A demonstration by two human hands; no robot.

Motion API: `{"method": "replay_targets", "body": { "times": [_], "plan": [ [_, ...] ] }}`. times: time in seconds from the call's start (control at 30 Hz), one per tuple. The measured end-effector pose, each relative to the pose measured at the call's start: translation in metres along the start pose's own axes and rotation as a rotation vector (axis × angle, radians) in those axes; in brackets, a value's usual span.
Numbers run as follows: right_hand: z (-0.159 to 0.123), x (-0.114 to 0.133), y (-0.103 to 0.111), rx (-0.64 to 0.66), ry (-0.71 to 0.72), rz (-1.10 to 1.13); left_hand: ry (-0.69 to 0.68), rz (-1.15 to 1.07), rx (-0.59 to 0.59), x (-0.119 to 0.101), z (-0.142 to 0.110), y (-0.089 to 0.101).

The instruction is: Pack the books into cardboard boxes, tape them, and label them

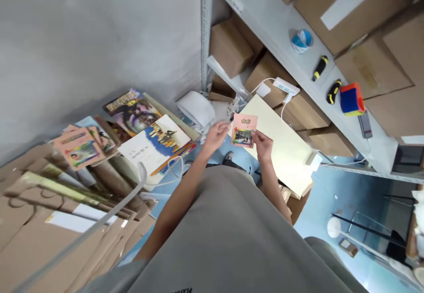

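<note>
In the head view my right hand (264,145) pinches the right edge of a small pink booklet (245,119), thumb on its front. The cover has a dark picture in a rainbow-coloured frame and a little ornament above it. Just left of the booklet hovers my left hand (216,136), its fingers loosely bent and apart, with nothing visible in them. Similar pink booklets (78,148) lie stacked at the far left. Beside them are a white book (141,151) with a blue and yellow cover design and a dark illustrated magazine (132,109).
A pale yellow board (280,147) lies beyond my right hand. Cardboard boxes (232,47) fill the metal shelf (281,28), which also holds a tape roll (302,41) and cutters (333,92). A power strip (286,86) hangs there. A grey curved bar (109,215) crosses the left side.
</note>
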State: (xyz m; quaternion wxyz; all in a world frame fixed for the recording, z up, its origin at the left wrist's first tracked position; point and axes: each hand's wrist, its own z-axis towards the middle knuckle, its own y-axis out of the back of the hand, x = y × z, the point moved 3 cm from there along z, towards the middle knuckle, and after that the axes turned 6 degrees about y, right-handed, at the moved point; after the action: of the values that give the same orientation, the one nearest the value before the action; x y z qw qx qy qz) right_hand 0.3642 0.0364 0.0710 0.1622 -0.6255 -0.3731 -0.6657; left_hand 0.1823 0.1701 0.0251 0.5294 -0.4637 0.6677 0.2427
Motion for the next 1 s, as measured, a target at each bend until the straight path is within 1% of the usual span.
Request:
{"method": "replay_targets", "body": {
  "times": [0.07, 0.1, 0.13, 0.2, 0.27, 0.37, 0.43, 0.5, 0.57, 0.63, 0.7, 0.77, 0.83, 0.93, 0.97, 1.0],
  "plan": [
    [0.002, -0.019, 0.025, -0.086, -0.056, 0.133, 0.113, -0.054, 0.17, 0.012, 0.003, -0.044],
    [0.004, -0.027, 0.037, -0.113, -0.079, 0.186, 0.134, -0.052, 0.22, 0.015, 0.005, -0.065],
    [0.007, -0.035, 0.049, -0.136, -0.095, 0.229, 0.145, -0.044, 0.238, 0.016, 0.007, -0.084],
    [0.014, -0.049, 0.072, -0.171, -0.106, 0.291, 0.168, -0.028, 0.231, 0.018, 0.012, -0.121],
    [0.024, -0.062, 0.095, -0.209, -0.108, 0.322, 0.206, -0.023, 0.214, 0.022, 0.019, -0.153],
    [0.038, -0.079, 0.129, -0.247, -0.133, 0.343, 0.244, -0.007, 0.214, 0.031, 0.028, -0.195],
    [0.044, -0.087, 0.152, -0.235, -0.158, 0.304, 0.238, 0.005, 0.214, 0.038, 0.032, -0.219],
    [0.045, -0.092, 0.174, -0.253, -0.167, 0.179, 0.223, 0.032, 0.197, 0.044, 0.034, -0.239],
    [0.041, -0.092, 0.192, -0.337, -0.156, 0.023, 0.189, 0.085, 0.161, 0.048, 0.034, -0.254],
    [0.035, -0.088, 0.2, -0.387, -0.142, -0.051, 0.126, 0.14, 0.136, 0.049, 0.031, -0.267],
    [0.029, -0.084, 0.197, -0.348, -0.142, -0.009, 0.063, 0.18, 0.139, 0.049, 0.024, -0.281],
    [0.026, -0.079, 0.19, -0.29, -0.142, 0.048, 0.009, 0.224, 0.164, 0.048, 0.013, -0.295],
    [0.026, -0.077, 0.188, -0.291, -0.129, 0.042, -0.076, 0.279, 0.212, 0.046, 0.002, -0.308],
    [0.029, -0.08, 0.2, -0.372, -0.128, -0.062, -0.236, 0.374, 0.363, 0.041, -0.008, -0.32],
    [0.03, -0.083, 0.206, -0.406, -0.134, -0.088, -0.265, 0.397, 0.396, 0.04, -0.007, -0.32],
    [0.031, -0.085, 0.213, -0.429, -0.137, -0.095, -0.272, 0.41, 0.399, 0.04, -0.004, -0.318]
  ]
}}
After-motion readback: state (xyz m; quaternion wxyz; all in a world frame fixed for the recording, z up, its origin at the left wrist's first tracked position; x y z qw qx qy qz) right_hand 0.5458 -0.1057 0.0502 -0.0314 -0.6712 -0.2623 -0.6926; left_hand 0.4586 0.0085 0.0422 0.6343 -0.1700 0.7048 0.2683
